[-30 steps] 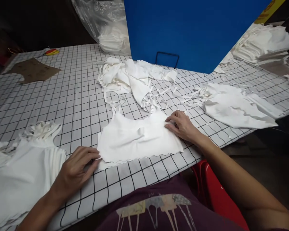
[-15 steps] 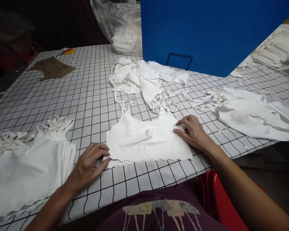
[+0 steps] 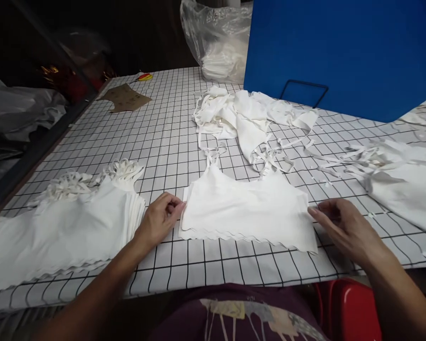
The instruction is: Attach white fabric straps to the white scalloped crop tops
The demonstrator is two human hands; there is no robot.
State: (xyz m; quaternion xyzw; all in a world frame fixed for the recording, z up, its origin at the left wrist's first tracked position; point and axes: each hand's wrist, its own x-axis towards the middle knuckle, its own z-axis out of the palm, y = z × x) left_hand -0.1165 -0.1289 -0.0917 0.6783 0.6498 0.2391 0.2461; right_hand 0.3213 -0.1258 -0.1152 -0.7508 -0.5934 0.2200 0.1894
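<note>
A white camisole top (image 3: 241, 203) with thin straps and a wavy hem lies flat before me, its straps pointing away. More white layers peep out beneath its left edge. My left hand (image 3: 161, 219) pinches the left side edge between thumb and fingers. At the opposite side edge, my right hand (image 3: 348, 229) has thumb and forefinger closed on the fabric, the other fingers curled. Left of my left hand lies a stack of similar white tops (image 3: 81, 227), straps bunched at the far end. Crumpled white tops (image 3: 248, 113) lie beyond the camisole.
The table wears a white cloth with black grid lines (image 3: 156, 123). More white garments (image 3: 408, 175) lie at the right. Behind stand a blue board (image 3: 333, 52) with a wire bracket and a clear plastic bag (image 3: 223, 47). A brown template (image 3: 128, 98) and red-yellow snips (image 3: 144, 76) lie far left.
The view has turned left, so things sit further right. My right hand has moved from the camisole's upper right down to its side edge; my left has shifted up along the left edge. The fabric looks smoother.
</note>
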